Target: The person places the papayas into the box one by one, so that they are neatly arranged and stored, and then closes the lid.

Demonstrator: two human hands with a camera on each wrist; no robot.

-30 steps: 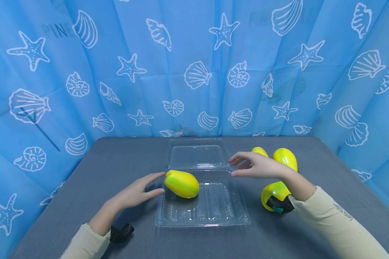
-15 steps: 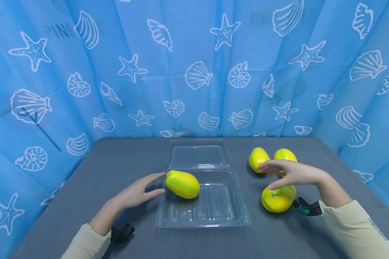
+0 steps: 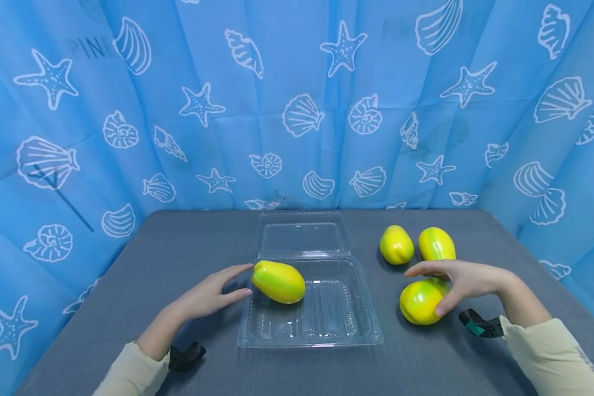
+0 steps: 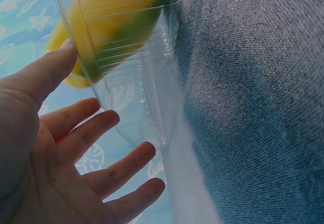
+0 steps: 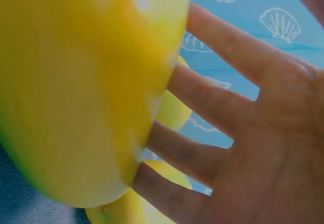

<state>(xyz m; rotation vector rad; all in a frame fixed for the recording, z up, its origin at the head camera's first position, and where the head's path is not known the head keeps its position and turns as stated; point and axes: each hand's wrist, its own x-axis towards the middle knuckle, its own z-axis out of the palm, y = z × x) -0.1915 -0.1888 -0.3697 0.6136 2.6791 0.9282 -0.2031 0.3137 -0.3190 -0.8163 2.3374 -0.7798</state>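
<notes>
One yellow-green papaya [image 3: 279, 281] lies tilted at the left side of a clear plastic clamshell container [image 3: 371, 330]. Close to that papaya's narrow end and the container's left wall is my left hand [image 3: 208, 294], its fingers spread and loosely bent around nothing. On the right, my right hand [image 3: 467, 283] reaches over the nearest loose papaya [image 3: 419, 303], thumb on its near right side. The right wrist view shows fingers [image 5: 217, 100] stretched out straight against the skin of this papaya [image 5: 76, 97], which is not wrapped by them.
Behind the right hand two more papayas, a left one [image 3: 396, 245] and a right one [image 3: 436, 243], lie on the grey cloth-covered table [image 3: 188, 236]. The container's lid [image 3: 302, 237] is folded back towards the blue shell-patterned curtain [image 3: 277, 110].
My right hand has moved from above the container's right side to the nearest loose papaya on the right. My left hand and the papaya in the container have stayed put.
</notes>
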